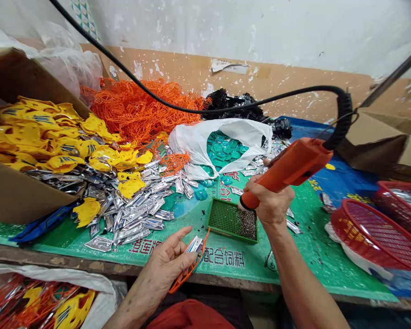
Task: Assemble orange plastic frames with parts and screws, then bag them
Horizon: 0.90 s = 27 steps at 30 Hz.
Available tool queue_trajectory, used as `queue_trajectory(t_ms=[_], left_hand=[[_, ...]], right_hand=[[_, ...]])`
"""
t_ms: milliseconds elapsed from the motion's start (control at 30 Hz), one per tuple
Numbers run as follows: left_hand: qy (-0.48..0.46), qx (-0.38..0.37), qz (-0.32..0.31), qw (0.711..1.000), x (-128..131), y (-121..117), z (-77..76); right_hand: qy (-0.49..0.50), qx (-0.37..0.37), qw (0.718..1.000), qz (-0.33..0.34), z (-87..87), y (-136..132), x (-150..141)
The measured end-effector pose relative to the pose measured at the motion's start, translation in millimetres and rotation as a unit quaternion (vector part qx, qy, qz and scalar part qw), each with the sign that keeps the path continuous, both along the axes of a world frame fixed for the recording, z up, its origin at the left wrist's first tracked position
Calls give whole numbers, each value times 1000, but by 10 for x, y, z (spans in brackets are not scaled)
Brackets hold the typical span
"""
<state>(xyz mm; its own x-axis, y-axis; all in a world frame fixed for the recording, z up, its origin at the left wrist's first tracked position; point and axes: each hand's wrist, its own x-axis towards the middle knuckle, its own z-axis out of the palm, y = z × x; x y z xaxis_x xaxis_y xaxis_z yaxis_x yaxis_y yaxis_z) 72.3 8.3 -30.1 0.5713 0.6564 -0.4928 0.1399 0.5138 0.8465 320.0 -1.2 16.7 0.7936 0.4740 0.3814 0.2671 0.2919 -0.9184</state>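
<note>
Right hand [269, 201] grips one orange corded tool [287, 169] above one green pegged tray [231, 220]; left hand [173, 260] pinches one orange plastic frame [188, 269] just inside the table's front edge [88, 267]; two red baskets [373, 233] at lower right.

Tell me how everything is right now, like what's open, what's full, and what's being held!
Left hand: holding an orange plastic frame with a silver piece in it.
Right hand: gripping an orange handheld tool.
Orange handheld tool: tip pointing down at the tray.
Green perforated tray: partly covered with small dark bits.
White plastic bag: open, teal pieces inside.
Cardboard box: open, heaped with yellow pieces.
Far red basket: holding silver pieces.
</note>
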Motion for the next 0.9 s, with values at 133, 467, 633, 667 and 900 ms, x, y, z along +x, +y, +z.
queue_trajectory(t_ms=[133,467,633,667,900], left_hand=[[3,8,-4,1000,-11,-3,20],[11,38,0,999,-26,-14,3],[39,102,-33,994,-55,-28,118],[42,121,-43,991,-61,-26,139],[65,258,-122,956,-116,17,162]], right_hand=[[8,0,1000,6,6,7,-8],[15,0,1000,7,-5,17,-7],[12,-11,1000,11,-12,21,-7],[11,-12,1000,11,-16,24,-5],[11,-16,1000,9,-34,24,9]])
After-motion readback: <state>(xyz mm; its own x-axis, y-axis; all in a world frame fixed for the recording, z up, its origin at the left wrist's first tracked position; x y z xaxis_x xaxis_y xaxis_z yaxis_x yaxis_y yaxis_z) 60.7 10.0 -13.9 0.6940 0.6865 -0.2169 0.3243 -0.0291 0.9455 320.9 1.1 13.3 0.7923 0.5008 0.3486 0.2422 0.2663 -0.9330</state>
